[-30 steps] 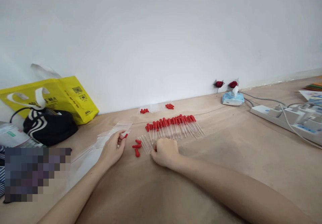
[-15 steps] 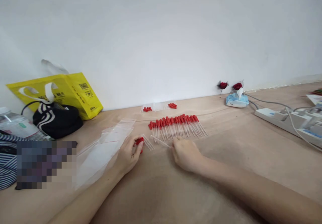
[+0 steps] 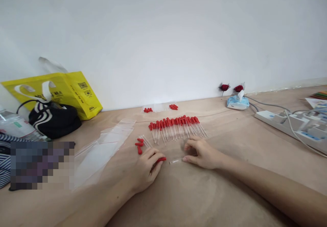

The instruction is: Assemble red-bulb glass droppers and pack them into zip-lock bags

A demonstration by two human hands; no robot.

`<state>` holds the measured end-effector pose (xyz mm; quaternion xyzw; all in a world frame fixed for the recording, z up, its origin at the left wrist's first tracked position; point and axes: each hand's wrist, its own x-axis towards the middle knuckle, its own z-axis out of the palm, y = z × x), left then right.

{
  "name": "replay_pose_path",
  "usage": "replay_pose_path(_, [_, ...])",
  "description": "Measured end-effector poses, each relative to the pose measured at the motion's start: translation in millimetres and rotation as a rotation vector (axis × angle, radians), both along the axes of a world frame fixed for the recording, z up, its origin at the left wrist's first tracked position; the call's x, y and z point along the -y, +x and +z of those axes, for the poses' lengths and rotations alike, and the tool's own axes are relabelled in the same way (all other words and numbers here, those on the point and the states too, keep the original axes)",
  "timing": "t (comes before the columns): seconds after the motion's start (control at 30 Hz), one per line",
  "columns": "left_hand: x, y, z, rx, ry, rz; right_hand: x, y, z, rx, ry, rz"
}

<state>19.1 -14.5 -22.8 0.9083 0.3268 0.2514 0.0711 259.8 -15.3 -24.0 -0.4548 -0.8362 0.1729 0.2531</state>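
Observation:
My left hand [image 3: 147,168] is closed around a red rubber dropper bulb [image 3: 161,159], whose end points right. Facing it, my right hand [image 3: 205,155] pinches a clear glass dropper tube [image 3: 175,161] at its right part. A small gap separates the tube's near end from the bulb. Several loose red bulbs [image 3: 139,149] and a few bare tubes [image 3: 145,140] lie just beyond my left hand, which partly covers the tubes. Behind both hands, assembled droppers [image 3: 176,126] with red bulbs lie side by side in a row.
Flat clear plastic bags [image 3: 100,155] lie on the left. More bulbs sit in a clear bag [image 3: 160,108] by the wall. A yellow bag [image 3: 87,97] and black pouch [image 3: 55,119] stand far left; a tissue pack [image 3: 237,103] and power strip [image 3: 278,120] are on the right.
My left hand has moved right and now holds one bulb, while other bulbs lie on the table. My right hand has brought the tube nearer, roughly level with the bulb.

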Motion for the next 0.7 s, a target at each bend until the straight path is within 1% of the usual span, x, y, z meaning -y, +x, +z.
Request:
replay_pose_path(0.13, [-3, -1, 0.2, -0.027, -0.052, -0.006, -1, -13, -9.7, -0.053, -0.031, 0.005])
replay_pose_path(0.3, [-6, 2, -1.8, 0.001, -0.069, 0.007, 1, -16, -18.3, -0.071, 0.042, -0.025])
replay_pose_path(0.4, [-4, 7, 0.3, 0.054, -0.108, 0.066, 5, -18, -18.3, -0.188, 0.013, -0.043])
replay_pose_path(0.53, [2, 10, 6.4, 0.129, -0.258, 0.161, 11, -23, -15.3, -0.336, 0.005, -0.042])
replay_pose_path(0.63, [4, 11, 8.6, 0.18, -0.351, 0.178, 15, -28, -13.3, -0.366, 0.033, -0.005])
replay_pose_path(0.7, [4, 10, 7.0, 0.216, -0.393, 0.174, 16, -30, -12.6, -0.356, 0.052, 0.016])
